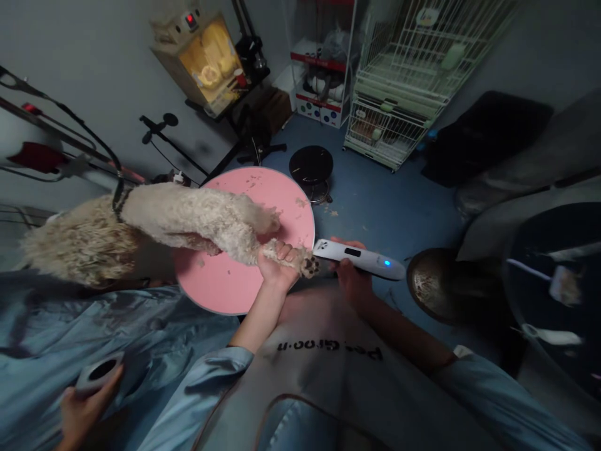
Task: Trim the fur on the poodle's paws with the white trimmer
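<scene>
round pink tabletop, pale rim | curly cream dog, dark paw pads | long white plastic clipper, dark printed motif, blue light | pale green wire cage | round black stool

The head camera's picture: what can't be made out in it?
All in the head view:
- The face of the dog: lost in shaggy fur.
- The tip of the clipper: too small to tell whether it touches the paw.
- Right hand: some fingers sit behind the clipper.
- White cage: cut off by the top edge.
- Glowing cabinet: contents too blurred to name.
</scene>
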The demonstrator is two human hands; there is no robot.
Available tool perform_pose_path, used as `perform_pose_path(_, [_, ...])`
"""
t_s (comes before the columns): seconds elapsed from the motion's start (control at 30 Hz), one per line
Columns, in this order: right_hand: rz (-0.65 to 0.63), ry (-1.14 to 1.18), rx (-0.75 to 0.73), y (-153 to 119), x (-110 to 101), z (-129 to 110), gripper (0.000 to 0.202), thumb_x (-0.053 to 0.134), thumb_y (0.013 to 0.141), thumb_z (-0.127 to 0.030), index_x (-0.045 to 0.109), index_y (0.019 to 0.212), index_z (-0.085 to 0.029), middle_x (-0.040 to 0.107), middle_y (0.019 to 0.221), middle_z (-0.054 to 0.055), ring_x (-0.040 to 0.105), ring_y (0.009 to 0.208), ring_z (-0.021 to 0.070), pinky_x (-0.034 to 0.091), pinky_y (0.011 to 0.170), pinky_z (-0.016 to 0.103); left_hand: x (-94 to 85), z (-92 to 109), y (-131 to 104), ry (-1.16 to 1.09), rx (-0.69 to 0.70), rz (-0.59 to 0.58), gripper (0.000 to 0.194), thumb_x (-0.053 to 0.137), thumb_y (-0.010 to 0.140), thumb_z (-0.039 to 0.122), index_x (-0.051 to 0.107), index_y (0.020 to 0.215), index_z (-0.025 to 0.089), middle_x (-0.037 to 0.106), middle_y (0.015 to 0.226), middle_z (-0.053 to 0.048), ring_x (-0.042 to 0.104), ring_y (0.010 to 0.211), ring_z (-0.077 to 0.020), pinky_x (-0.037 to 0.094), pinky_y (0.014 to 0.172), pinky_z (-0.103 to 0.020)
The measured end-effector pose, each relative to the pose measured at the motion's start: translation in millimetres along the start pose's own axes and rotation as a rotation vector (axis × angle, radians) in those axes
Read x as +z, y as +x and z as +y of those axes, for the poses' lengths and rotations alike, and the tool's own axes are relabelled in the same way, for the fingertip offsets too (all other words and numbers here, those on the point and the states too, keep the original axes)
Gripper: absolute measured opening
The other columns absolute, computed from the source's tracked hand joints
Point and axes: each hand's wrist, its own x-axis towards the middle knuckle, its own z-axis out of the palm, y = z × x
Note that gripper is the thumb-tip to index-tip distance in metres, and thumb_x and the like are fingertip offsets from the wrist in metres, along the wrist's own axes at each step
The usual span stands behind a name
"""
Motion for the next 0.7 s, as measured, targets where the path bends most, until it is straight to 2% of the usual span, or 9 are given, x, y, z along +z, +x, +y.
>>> perform_pose_path(0.07, [0.017,-0.005,-0.069,-1,-5,-3,0.041,0.08,0.082,-0.052,0.054,0.106,-0.032,0.074,0.119,0.001,0.073,0.087,0.0186,0.061,0.081,0.038,4.6,2,-1,-0.006,0.013,0.023,0.051,0.027,0.102,0.038,0.032,0.055,0.02,0.027,0.049,0.004,0.029,0.044,-0.0092,0.029,0.047,-0.022])
perform_pose_path(0.17, [-0.159,-0.058,-0.078,-3,-12,-12,0.04,0.085,0.08,-0.04,0.057,0.107,-0.031,0.076,0.116,0.003,0.073,0.111,0.0236,0.059,0.096,0.043,9.3,4,-2,-0.02,0.017,0.027,0.051,0.027,0.103,0.039,0.031,0.056,0.02,0.028,0.049,0.004,0.031,0.045,-0.0089,0.032,0.049,-0.023])
perform_pose_path(0.3, [-0.272,-0.051,-0.152,4,-16,-20,0.031,0.08,0.086,-0.035,0.059,0.109,-0.031,0.075,0.123,0.004,0.072,0.116,0.0228,0.059,0.098,0.042,10.8,5,0,-0.062,-0.007,0.023,0.048,0.03,0.102,0.034,0.032,0.057,0.019,0.031,0.049,0.004,0.034,0.044,-0.0079,0.033,0.05,-0.022])
perform_pose_path(0.43, [-0.459,-0.055,-0.152,20,-18,-21,0.035,0.082,0.083,-0.035,0.061,0.111,-0.031,0.073,0.128,0.006,0.07,0.12,0.0245,0.058,0.099,0.044,13.2,5,1,-0.067,-0.045,0.08,0.045,0.033,0.101,0.03,0.033,0.057,0.019,0.032,0.047,0.004,0.034,0.041,-0.0071,0.035,0.05,-0.022])
perform_pose_path(0.57, [-0.455,-0.043,-0.12,36,-16,-15,0.039,0.085,0.08,-0.04,0.063,0.111,-0.031,0.075,0.122,0.005,0.071,0.114,0.0231,0.059,0.096,0.041,17.0,7,1,-0.064,-0.042,0.104,0.045,0.032,0.101,0.029,0.033,0.057,0.02,0.033,0.046,0.005,0.034,0.04,-0.0071,0.046,0.059,-0.026])
perform_pose_path(0.63, [-0.436,-0.033,-0.037,40,-15,-9,0.047,0.085,0.077,-0.051,0.063,0.112,-0.03,0.076,0.121,0.007,0.074,0.098,0.022,0.062,0.082,0.037,18.2,8,2,-0.073,-0.023,0.097,0.044,0.033,0.1,0.029,0.033,0.057,0.02,0.033,0.047,0.006,0.033,0.04,-0.0068,0.05,0.065,-0.029])
perform_pose_path(0.7, [-0.361,-0.01,0.045,38,-16,-4,0.055,0.08,0.076,-0.064,0.061,0.114,-0.029,0.076,0.122,0.008,0.072,0.076,0.0184,0.06,0.064,0.033,18.8,9,3,-0.084,0.018,0.084,0.044,0.033,0.1,0.029,0.032,0.057,0.02,0.033,0.048,0.005,0.033,0.041,-0.0069,0.05,0.065,-0.028])
